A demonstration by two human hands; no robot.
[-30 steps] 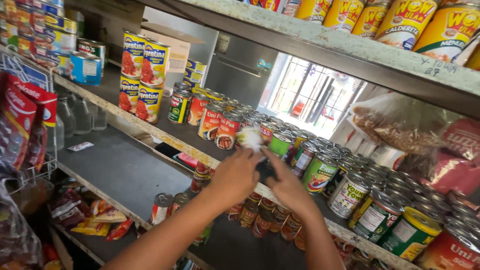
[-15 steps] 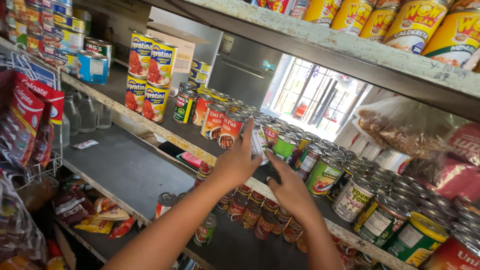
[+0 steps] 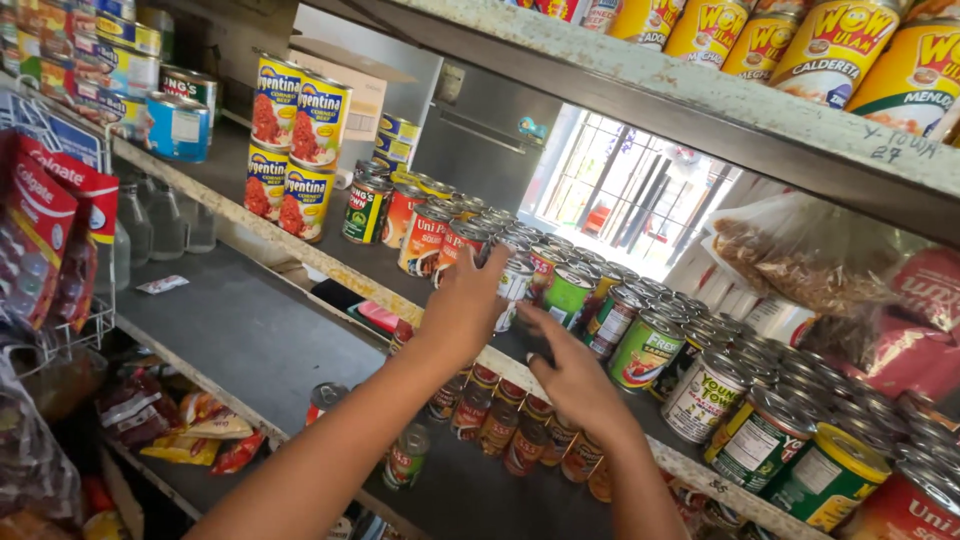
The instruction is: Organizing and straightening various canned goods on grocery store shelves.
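The small white-labelled can (image 3: 515, 285) stands on the middle shelf (image 3: 300, 255), at the front edge of the crowd of small tins, and it serves as the landmark here. The left hand (image 3: 465, 305) is wrapped round the can's left side, its fingers curled against the label, so it grips the can; whether the can is lifted clear of the shelf cannot be told. The right hand (image 3: 575, 375) hovers just below and to the right of the can, palm down, fingers spread and stretched toward it, holding nothing. Just right of the can sits a green-labelled tin (image 3: 568, 297), and further right a green and red tin (image 3: 645, 350). Behind and to the left of the can stand red-labelled tins (image 3: 425, 240), then a dark green tin (image 3: 365, 210). Well to the left of the can, 4 tall yellow cans (image 3: 295, 145) are stacked 2 on 2. Below the can, on the lower shelf (image 3: 230, 330), a row of small brown tins (image 3: 500, 420) lies close to the right forearm. Above the can, the top shelf (image 3: 700, 100) carries large yellow cans (image 3: 830, 45). Far left of the can hang red packets (image 3: 50, 215) on a wire rack.
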